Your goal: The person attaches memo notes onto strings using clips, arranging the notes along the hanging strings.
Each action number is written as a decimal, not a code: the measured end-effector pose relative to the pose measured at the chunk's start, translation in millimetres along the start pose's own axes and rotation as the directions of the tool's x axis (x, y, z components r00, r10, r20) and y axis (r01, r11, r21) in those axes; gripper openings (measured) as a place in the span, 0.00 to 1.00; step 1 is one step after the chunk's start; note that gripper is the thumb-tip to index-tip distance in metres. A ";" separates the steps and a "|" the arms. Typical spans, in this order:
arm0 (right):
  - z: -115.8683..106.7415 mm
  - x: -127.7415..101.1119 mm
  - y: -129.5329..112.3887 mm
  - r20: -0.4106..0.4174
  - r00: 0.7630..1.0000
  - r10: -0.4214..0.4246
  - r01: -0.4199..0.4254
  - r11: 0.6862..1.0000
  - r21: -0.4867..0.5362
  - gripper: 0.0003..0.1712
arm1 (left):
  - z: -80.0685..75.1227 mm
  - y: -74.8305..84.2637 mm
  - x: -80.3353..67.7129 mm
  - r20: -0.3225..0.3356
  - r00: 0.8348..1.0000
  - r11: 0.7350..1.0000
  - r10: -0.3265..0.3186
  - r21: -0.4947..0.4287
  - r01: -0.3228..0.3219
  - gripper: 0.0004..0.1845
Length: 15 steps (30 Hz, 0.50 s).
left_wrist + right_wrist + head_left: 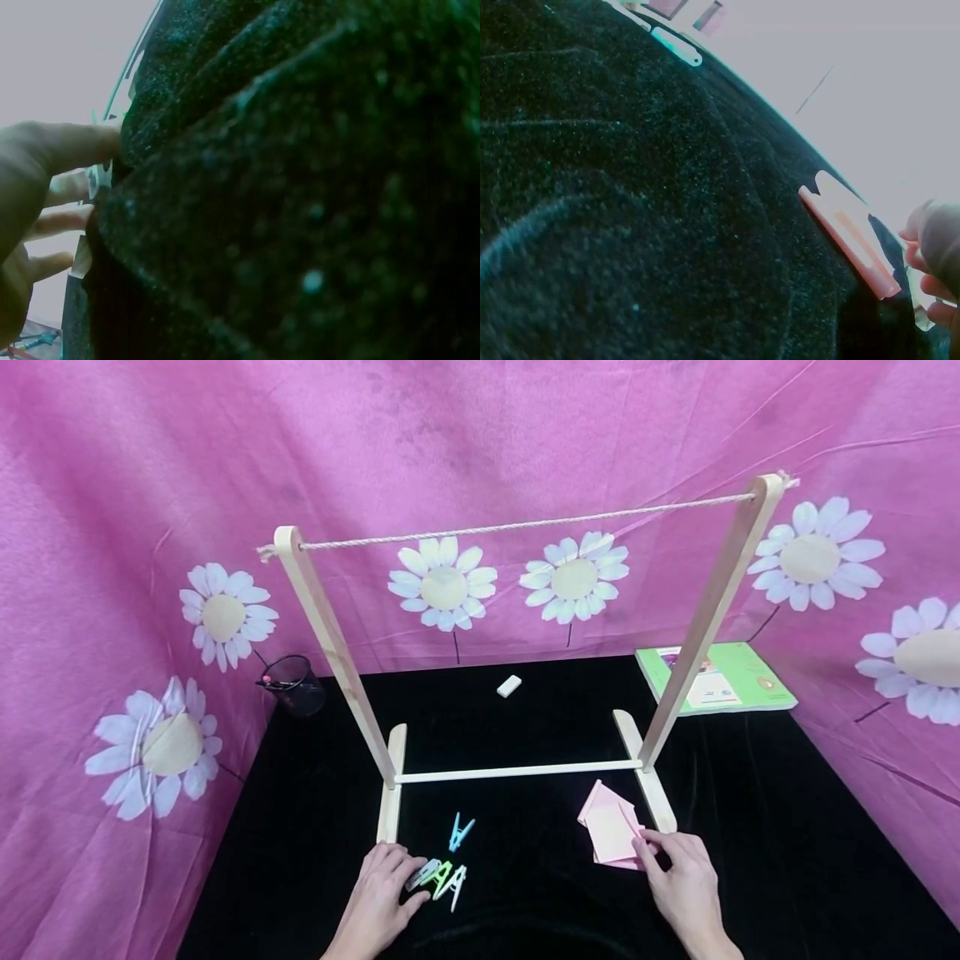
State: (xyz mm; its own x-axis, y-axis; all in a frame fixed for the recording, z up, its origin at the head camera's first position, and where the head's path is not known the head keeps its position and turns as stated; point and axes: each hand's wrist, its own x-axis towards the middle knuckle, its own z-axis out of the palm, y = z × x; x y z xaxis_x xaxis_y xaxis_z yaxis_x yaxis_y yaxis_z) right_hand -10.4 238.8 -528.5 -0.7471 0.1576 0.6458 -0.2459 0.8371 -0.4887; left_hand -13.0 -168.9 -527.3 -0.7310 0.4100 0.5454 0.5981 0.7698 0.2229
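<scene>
In the head view my left hand rests at the lower left, thumb and fingers spread around a greyish clothespin. Next to that one lie a green clothespin and a white clothespin; a blue clothespin lies farther back. At the right, my right hand pinches the edge of a pink sheet between thumb and forefinger, over a small pile of pink sheets. Paper or cloth, I cannot tell. In the right wrist view the pink sheets lie beside the fingers.
A wooden stand with a rope strung across its top and a white crossbar stands on the black cloth. Behind are a white eraser-like block, a black mesh pen holder and a green book.
</scene>
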 end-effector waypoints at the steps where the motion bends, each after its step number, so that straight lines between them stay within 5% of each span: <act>1: 0.1 -0.8 -0.5 0.006 1.000 0.014 -0.014 1.000 0.001 0.09 | 0.6 0.2 0.3 -0.008 1.000 1.000 0.000 0.000 0.000 0.22; 15: 1.7 -6.9 -0.6 -0.008 1.000 0.012 -0.012 1.000 -0.004 0.11 | 0.8 1.9 8.3 -0.090 0.994 0.995 -0.067 -0.077 0.060 0.17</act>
State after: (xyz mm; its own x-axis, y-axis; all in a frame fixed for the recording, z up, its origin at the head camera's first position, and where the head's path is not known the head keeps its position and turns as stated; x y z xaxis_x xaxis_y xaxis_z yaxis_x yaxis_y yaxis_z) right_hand -6.1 236.3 -533.6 -0.7448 0.1724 0.6446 -0.2343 0.8370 -0.4946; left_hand -18.2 -163.6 -523.0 -0.7371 0.3117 0.5996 0.5763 0.7534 0.3167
